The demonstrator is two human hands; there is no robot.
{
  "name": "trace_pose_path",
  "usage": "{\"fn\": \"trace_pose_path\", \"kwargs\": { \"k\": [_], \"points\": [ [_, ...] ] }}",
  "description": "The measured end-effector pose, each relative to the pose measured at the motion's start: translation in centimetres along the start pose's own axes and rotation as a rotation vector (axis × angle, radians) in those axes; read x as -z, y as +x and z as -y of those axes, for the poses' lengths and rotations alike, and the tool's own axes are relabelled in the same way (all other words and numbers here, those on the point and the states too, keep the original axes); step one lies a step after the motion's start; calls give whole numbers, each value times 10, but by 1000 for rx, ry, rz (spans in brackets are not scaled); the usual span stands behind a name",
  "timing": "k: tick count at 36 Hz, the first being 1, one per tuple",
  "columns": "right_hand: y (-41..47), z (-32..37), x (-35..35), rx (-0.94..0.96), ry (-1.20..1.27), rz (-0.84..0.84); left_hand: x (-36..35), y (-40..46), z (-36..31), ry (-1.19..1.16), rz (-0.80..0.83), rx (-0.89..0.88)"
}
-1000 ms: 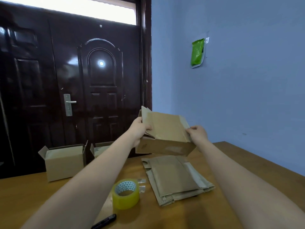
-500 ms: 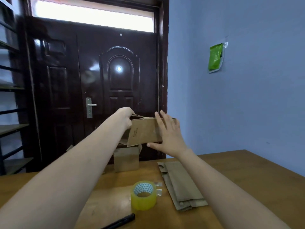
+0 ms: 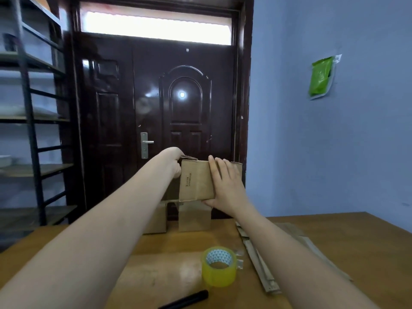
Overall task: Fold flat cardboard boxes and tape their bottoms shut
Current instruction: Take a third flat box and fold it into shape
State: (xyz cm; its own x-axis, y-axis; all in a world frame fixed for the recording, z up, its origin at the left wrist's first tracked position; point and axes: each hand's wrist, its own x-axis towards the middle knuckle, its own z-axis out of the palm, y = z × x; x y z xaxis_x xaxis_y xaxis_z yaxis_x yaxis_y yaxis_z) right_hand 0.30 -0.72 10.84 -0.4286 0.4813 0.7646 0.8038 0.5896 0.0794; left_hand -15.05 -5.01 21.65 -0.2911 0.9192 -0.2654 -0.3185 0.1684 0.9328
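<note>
A small brown cardboard box (image 3: 196, 181), half folded, is held up in the air in front of a dark glossy door (image 3: 156, 121), above the far edge of a wooden table (image 3: 156, 270). The left hand (image 3: 172, 161) is curled round the box's upper left corner, its fingers closing over a loose flap there. The right hand (image 3: 225, 186) lies against the near face of the box with its fingers straight and spread, the thumb hooked under the bottom edge, so the box is pressed between palm and thumb rather than clenched. A line of small dark print runs vertically on the near face, just left of the right hand's fingers.

Directly below the held box, two finished brown cardboard boxes (image 3: 194, 219) stand on the table, side by side with a narrow gap between them; the left one is partly hidden behind the left forearm. Nearer than the hands and below the right wrist, a roll of yellowish clear packing tape (image 3: 219, 267) stands on its side with its loose end sticking out to the right. A pile of flat brown cardboard blanks (image 3: 296, 241) lies under and to the right of the right forearm. A black marker-like pen (image 3: 185, 299) lies at the near table edge, below the tape. A green packet (image 3: 321, 76) hangs on the blue wall far to the right of the hands, and a dark metal shelf rack (image 3: 33, 130) stands far to the left.
</note>
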Motion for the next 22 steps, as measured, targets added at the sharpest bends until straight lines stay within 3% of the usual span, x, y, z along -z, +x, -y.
{"fn": "trace_pose_path", "kwargs": {
  "k": [4, 6, 11, 14, 17, 22],
  "points": [
    [2, 5, -5, -13, 55, 50, 12, 3, 3, 4, 103, -96],
    [3, 7, -7, -44, 93, 57, 20, 5, 7, 150, 75, -197],
    [3, 5, -12, -169, 310, 118, 58, 22, 12, 659, -267, -549],
    [3, 1, -14, -277, 549, 180, 87, 26, 11, 801, -413, -742],
    [2, -2, -19, -406, 838, 292, 118, 32, 16, 725, -444, -767],
    [-1, 2, -34, -473, 1021, 425, 151, 43, 35, 430, -279, -598]
  ]
}}
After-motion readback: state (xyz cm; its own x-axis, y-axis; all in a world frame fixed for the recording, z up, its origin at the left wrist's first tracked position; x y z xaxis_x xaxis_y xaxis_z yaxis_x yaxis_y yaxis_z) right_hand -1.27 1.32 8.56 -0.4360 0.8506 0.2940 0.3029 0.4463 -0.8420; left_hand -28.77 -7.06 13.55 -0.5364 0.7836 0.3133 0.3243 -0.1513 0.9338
